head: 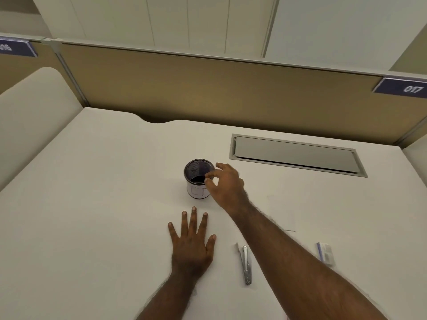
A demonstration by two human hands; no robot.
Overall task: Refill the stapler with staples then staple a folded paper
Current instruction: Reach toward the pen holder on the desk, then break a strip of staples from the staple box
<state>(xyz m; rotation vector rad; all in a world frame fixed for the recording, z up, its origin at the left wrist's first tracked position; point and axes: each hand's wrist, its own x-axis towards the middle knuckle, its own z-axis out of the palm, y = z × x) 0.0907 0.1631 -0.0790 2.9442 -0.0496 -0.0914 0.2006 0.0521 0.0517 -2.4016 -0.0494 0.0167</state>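
Two bare forearms enter from the lower edge of the frame and extend over a pale bench [97,204]. Nearest the camera, at lower centre-right, the stapler [245,264] lies on the bench as a slim metal body, long axis running near to far; whether its magazine is open cannot be determined from this view. At lower right, well apart from the stapler and on the other side of the right forearm, lies a small box of staples [326,254] with a blue edge. A faint pale sheet, possibly the paper [279,215], lies under the right forearm; only its thin dark edge is legible.

The left hand [193,244] rests palm down on the bench at lower centre, just left of the stapler, fingers straight and spread, holding nothing.

The right hand [225,183] is at frame centre, reaching to the right side of the rim of a dark mesh pen cup [197,179]. Its grip is narrow: thumb and forefinger are drawn together at the rim, remaining fingers loosely curled. Whether they pinch the rim, or a small item, cannot be told. The cup stands upright, with a white label on its near wall.

Farther back, at centre right, a grey cable hatch [295,155] is set flush into the bench. Beyond it stands a tan partition [208,88], with a blue plate marked 017 [403,87] at upper right.
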